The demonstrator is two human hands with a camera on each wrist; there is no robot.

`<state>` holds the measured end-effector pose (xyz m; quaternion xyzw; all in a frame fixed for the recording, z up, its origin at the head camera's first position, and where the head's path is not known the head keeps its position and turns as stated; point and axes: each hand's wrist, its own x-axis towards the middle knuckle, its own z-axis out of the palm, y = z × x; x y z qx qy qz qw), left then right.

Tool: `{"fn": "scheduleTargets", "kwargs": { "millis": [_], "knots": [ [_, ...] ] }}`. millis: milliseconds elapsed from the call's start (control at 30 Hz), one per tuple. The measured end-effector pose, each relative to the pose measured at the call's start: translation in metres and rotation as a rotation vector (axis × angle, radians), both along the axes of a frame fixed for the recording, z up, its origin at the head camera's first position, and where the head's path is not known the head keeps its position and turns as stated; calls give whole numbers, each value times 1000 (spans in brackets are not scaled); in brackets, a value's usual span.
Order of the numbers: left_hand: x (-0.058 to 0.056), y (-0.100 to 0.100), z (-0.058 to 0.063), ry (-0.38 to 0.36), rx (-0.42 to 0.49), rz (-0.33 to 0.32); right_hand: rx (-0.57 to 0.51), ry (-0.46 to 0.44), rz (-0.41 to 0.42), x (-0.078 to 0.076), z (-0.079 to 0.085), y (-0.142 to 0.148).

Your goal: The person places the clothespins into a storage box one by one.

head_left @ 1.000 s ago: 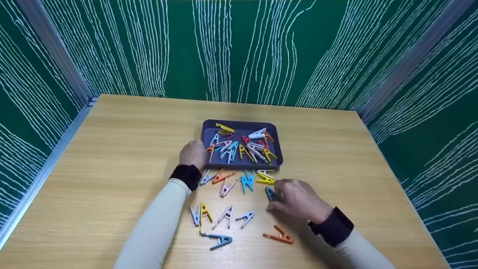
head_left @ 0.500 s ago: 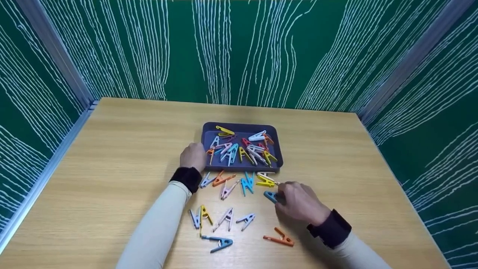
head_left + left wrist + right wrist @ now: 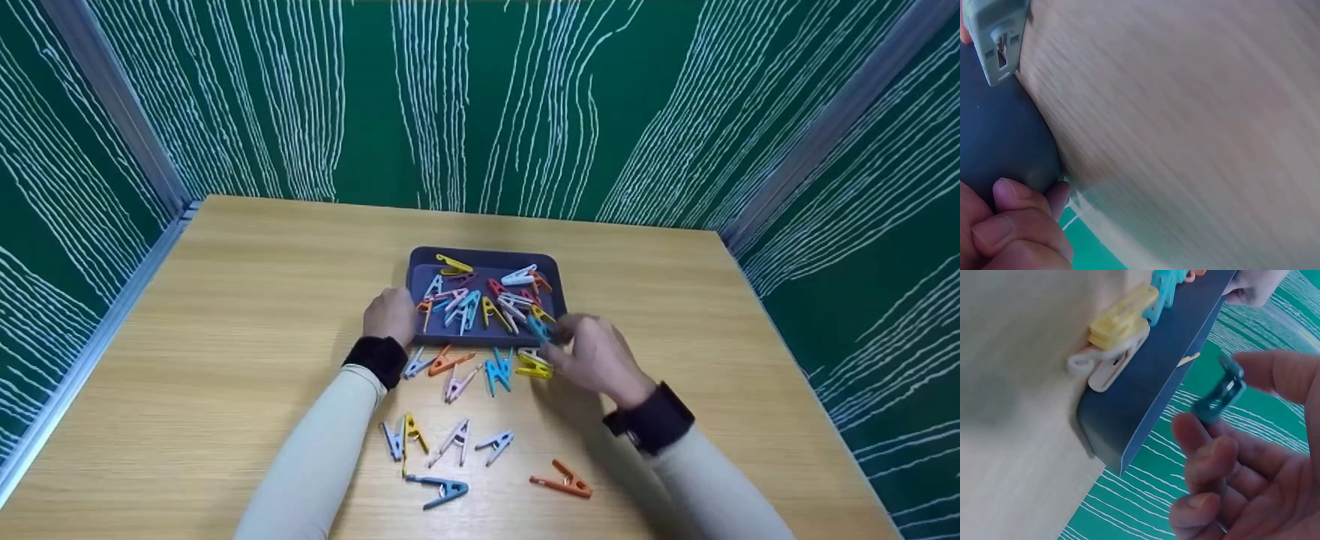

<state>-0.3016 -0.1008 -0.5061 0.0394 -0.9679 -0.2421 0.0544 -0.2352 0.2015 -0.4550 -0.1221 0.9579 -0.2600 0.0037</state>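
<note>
My left hand (image 3: 388,313) grips the left end of a dark plastic tray (image 3: 457,340); in the left wrist view its curled fingers (image 3: 1022,225) lie against the tray wall. A teal clothespin (image 3: 1220,391) is pinched between the thumb and fingers of my right hand (image 3: 598,356). The head view has this hand over the tray's front right corner, with the clothespin overlapping the tray. Inside the tray lie several clothespins, among them a yellow one (image 3: 454,265) and a white one (image 3: 518,276).
Along the tray's front lie an orange clothespin (image 3: 450,362), a light blue one (image 3: 498,370) and a yellow one (image 3: 534,367). Nearer me are a blue clothespin (image 3: 442,489), an orange one (image 3: 564,480) and several others. Green walls with white lines (image 3: 360,97) surround the wooden table (image 3: 247,315).
My right hand has lifted the teal clothespin from the table and carried it forward to the tray's front right corner. The left hand stays at the tray's left end.
</note>
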Motion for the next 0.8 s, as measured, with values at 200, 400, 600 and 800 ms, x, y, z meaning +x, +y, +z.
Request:
{"fn": "scheduleTargets", "kwargs": {
  "millis": [200,400,600,800],
  "knots": [
    [0,0,0,-9,-6,-4,-3,20,-84,-33,5,-11],
    [2,1,3,-22,1,2,27,92,-124,-58,5,-14],
    [2,1,2,-22,6,-7,43,26,-164,-60,0,-12],
    [2,-1,3,-21,-4,-13,44,24,-179,-51,-8,-11]
  ]
}}
